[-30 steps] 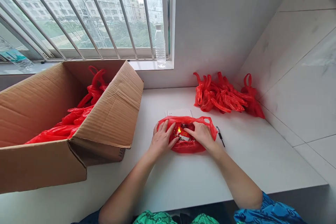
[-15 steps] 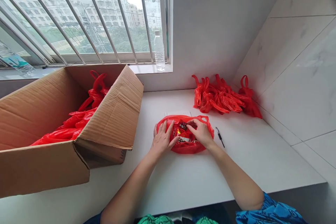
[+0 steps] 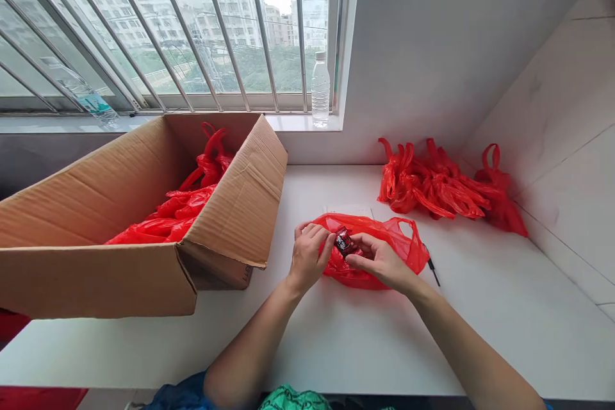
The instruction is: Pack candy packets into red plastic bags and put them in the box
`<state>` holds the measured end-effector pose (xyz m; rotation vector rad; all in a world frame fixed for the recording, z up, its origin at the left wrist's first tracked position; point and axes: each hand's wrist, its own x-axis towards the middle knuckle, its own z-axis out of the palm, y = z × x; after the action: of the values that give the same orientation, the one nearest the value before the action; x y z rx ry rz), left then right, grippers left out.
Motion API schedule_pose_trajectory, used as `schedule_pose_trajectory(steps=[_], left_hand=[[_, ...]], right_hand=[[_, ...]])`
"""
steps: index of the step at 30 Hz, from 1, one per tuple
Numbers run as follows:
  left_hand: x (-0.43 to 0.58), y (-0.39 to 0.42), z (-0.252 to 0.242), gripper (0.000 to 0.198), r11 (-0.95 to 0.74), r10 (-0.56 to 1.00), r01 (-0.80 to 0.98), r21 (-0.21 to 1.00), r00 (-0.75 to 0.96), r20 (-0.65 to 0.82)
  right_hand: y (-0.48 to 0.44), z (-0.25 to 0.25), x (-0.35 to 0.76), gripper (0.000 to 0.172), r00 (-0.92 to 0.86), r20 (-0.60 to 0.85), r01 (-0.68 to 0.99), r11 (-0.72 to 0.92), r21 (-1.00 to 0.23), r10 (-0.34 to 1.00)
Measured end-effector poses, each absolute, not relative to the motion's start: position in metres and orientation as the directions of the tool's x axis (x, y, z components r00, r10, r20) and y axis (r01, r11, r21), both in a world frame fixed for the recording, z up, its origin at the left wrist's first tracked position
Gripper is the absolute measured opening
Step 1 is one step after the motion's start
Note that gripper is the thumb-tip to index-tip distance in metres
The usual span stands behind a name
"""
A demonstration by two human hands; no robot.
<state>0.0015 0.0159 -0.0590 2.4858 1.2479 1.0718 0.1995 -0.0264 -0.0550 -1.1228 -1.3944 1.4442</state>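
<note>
An open red plastic bag (image 3: 369, 225) lies spread on the white table. My left hand (image 3: 308, 257) is at the bag's left side, its fingers curled and closed on the bag's edge, with the thumb near the sweets. In my right hand (image 3: 382, 261), between thumb and fingers, are dark-and-red wrapped candies (image 3: 343, 241), held just over the bag's opening. My right hand partly covers them, so I cannot tell exactly how many it holds. One bag handle loops out on the right, beside a black pen (image 3: 432, 266).
To the left stands an open cardboard box (image 3: 115, 278) with red plastic bags (image 3: 168, 221) inside. Several tied red bags (image 3: 432, 182) lie against the back wall at right. A clear bottle (image 3: 320, 91) stands on the sill; another bottle (image 3: 93, 102) leans at left.
My left hand has gone from lying flat over the bag's contents to curled at its edge. My right hand has lifted candies up from the bag. The view has turned slightly left.
</note>
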Motion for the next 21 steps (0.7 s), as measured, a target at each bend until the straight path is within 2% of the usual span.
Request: schedule_pose_trajectory(steps=[2, 4, 9, 12, 15, 17, 21], left_hand=[[0.001, 0.016, -0.058, 0.031, -0.672, 0.724, 0.623, 0.401, 0.438, 0.533], [0.0, 0.016, -0.057, 0.03, -0.685, 0.714, 0.613, 0.394, 0.459, 0.529], [0.002, 0.017, -0.062, 0.032, -0.655, 0.75, 0.592, 0.47, 0.434, 0.499], [0.002, 0.018, -0.065, 0.036, -0.642, 0.765, 0.569, 0.513, 0.436, 0.474], [-0.002, 0.022, -0.065, 0.039, -0.603, 0.796, 0.55, 0.578, 0.375, 0.474], [-0.007, 0.026, -0.064, 0.037, -0.551, 0.828, 0.557, 0.621, 0.274, 0.489], [-0.015, 0.035, -0.063, 0.029, -0.468, 0.862, 0.549, 0.693, 0.109, 0.496]], right_hand=[[-0.025, -0.05, 0.195, 0.03, -0.277, -0.047, 0.069, -0.029, -0.997, 0.96], [-0.022, -0.049, 0.19, 0.034, -0.235, -0.007, 0.037, 0.002, -0.999, 0.972], [-0.017, -0.065, 0.178, 0.039, -0.13, 0.002, -0.1, -0.011, -0.995, 0.992], [-0.018, -0.071, 0.18, 0.041, -0.092, -0.004, -0.085, -0.012, -0.996, 0.996], [-0.023, -0.066, 0.192, 0.04, -0.031, 0.05, 0.059, 0.052, -0.997, 0.998], [-0.025, -0.059, 0.201, 0.038, 0.02, 0.098, 0.221, 0.091, -0.971, 0.995], [-0.026, -0.051, 0.212, 0.036, 0.042, 0.259, 0.536, 0.197, -0.821, 0.965]])
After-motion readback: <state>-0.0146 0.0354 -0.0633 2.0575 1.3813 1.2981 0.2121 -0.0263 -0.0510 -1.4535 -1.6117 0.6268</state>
